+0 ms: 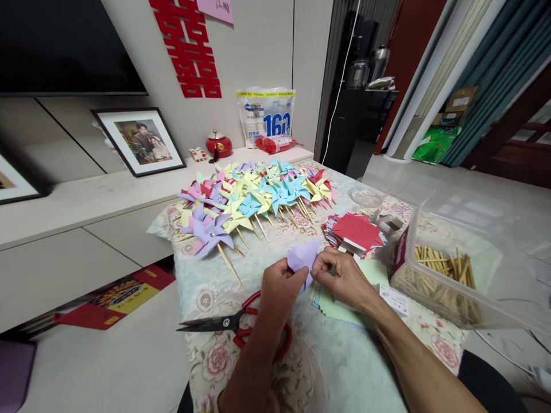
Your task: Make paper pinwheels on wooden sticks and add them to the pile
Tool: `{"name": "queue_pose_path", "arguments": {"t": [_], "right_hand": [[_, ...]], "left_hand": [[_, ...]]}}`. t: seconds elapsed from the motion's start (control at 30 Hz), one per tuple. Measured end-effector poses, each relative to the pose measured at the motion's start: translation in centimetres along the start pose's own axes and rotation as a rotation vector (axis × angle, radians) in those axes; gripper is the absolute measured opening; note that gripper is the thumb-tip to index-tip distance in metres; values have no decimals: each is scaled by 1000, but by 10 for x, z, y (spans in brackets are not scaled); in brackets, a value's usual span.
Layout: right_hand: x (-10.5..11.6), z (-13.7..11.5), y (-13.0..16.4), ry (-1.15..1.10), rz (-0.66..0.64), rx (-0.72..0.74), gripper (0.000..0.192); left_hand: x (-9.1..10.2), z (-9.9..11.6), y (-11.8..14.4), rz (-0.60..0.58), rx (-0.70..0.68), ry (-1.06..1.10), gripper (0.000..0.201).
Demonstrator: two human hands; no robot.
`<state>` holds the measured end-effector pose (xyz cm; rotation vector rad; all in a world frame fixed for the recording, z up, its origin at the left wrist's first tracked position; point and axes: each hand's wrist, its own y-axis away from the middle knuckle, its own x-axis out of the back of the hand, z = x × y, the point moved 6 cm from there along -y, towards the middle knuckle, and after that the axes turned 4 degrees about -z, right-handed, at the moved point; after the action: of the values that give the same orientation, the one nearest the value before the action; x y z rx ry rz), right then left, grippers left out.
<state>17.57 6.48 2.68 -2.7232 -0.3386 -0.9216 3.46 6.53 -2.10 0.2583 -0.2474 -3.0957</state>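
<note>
Between my hands is a purple paper pinwheel piece (301, 256), its corners partly folded inward. My left hand (282, 284) pinches it from the left, the thumb lying over its front. With thumb and fingertips closed at its right edge, my right hand (340, 272) grips the same paper. Whether a pin is also between those fingertips is too small to tell. Under my left forearm lie red-handled scissors (228, 323), blades pointing left. Below my right hand is a stack of pale green and other coloured paper (340, 307). Finished pinwheels on sticks (249, 203) cover the table's far side.
Red cut paper squares (357, 229) are piled beyond my right hand, near a clear round container (368, 198). A clear plastic bin (434, 287) of wooden sticks stands at the right edge. A white cabinet (86, 201) holds a framed photo (140, 140) and a red jar (218, 146).
</note>
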Motion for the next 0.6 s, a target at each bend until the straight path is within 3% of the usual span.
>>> {"name": "queue_pose_path", "arguments": {"t": [0.6], "right_hand": [[2, 0, 0, -54, 4, -18, 16]], "left_hand": [[-3, 2, 1, -33, 16, 15, 16]]}}
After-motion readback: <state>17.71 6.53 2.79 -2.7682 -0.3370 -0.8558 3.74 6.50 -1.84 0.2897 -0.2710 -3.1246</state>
